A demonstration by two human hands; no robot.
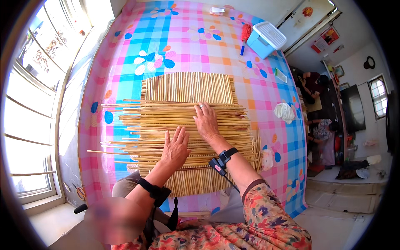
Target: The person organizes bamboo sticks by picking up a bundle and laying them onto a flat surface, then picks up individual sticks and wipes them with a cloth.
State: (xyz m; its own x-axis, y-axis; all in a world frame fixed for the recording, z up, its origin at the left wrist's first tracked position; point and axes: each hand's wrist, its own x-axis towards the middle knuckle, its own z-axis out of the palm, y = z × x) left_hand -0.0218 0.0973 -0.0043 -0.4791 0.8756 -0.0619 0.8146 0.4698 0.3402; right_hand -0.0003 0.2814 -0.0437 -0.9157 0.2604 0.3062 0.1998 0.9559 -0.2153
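Observation:
Many thin, peeled plant stalks (140, 118) lie side by side, running left to right, across a mat of joined stalks (190, 87) whose own stalks run away from me. The mat shows beyond and below the loose layer. My left hand (176, 149) rests flat on the loose stalks near their middle, fingers spread. Farther up and to the right, my right hand (206, 120), with a ring on one finger, lies on the upper stalks, its fingertips near the layer's far edge. Neither hand is closed round a stalk. More stalks (257, 150) stick out at the right side.
A checked, flowered sheet (187, 53) lies beneath. On it are a blue lidded box (262, 43), a red duster (246, 32), a white cloth (284, 113) and a clear packet (280, 75). A barred window (31, 125) is at left, scissors (80, 193) near it. Two people work at right.

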